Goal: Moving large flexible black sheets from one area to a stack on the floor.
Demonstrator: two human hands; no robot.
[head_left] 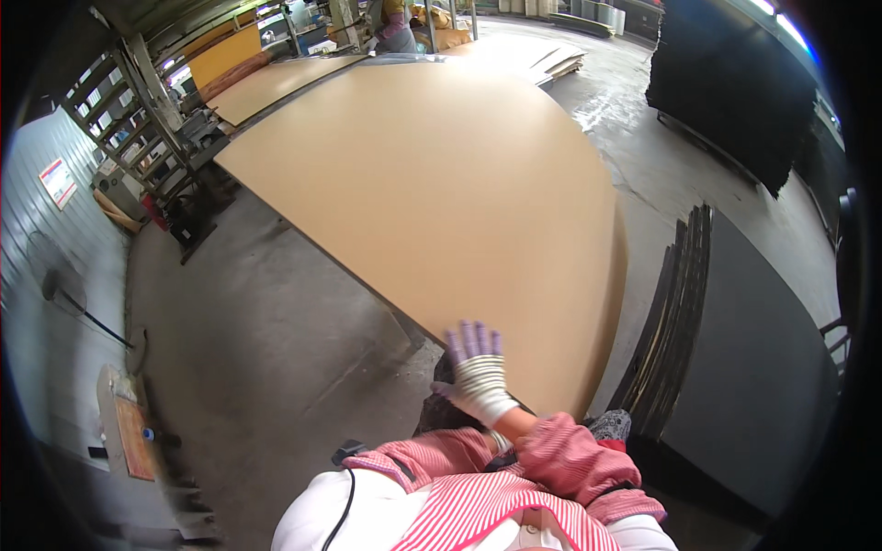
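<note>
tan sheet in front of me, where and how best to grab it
Probably pinch the tan sheet along its near-left edge, from your side, thumb above and fingers below: it lies flat and broad, and floor shows beyond that edge. Your right hand is near it, fingers extended.

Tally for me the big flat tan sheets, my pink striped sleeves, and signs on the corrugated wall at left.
Near tan sheet and far tan sheet: 2
Left striped sleeve and right striped sleeve: 2
Wall sign: 1
Total: 5
</note>
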